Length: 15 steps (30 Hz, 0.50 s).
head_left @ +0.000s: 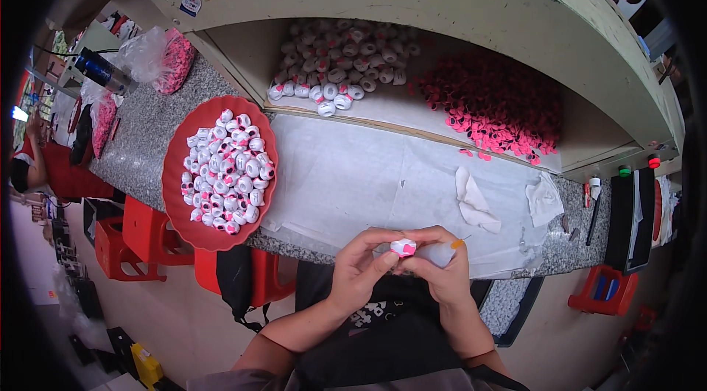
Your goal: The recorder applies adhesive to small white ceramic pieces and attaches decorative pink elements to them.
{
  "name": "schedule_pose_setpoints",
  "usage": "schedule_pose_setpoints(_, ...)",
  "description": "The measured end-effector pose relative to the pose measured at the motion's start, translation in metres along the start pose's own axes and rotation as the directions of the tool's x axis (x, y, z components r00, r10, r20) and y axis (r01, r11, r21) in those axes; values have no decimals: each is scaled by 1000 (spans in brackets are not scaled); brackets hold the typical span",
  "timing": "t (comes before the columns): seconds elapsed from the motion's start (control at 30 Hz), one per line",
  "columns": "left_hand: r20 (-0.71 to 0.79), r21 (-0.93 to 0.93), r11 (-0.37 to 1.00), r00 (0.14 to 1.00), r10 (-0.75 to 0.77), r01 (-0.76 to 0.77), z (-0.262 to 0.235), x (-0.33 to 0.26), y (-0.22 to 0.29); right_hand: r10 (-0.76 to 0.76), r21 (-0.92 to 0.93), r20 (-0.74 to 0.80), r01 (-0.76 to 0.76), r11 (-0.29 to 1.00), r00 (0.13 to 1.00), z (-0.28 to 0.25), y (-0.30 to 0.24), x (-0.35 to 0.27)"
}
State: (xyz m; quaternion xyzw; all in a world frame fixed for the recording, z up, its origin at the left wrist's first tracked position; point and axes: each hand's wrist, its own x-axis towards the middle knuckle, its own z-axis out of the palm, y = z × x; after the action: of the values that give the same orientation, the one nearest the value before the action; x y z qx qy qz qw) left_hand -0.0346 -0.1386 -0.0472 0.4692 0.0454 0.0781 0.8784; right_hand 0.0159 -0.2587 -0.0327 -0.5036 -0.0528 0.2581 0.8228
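Granite counter (147, 142) runs across our view, with a white sheet (353, 177) spread on it and a red tray (177, 177) full of white-and-pink caps (228, 170). Down at the near edge, our left hand (361, 269) and right hand (442, 269) pinch one small white-and-pink cap (403, 247), fingers clamped on it. Its pink rim faces down toward us. A translucent bottle (442, 252) with an orange tip lies lengthwise in our right hand, mostly hidden.
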Motion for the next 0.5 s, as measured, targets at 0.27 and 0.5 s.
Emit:
schedule_pose_setpoints(0.27,165,-42,996,983,81,-75,-17,7,-8,-101,-97,84,108,989,991,0,0,-1)
schedule_pose_setpoints(0.5,126,10,983,976,179,-182,-26,6,-14,-92,-117,116,106,987,989,10,5,2)
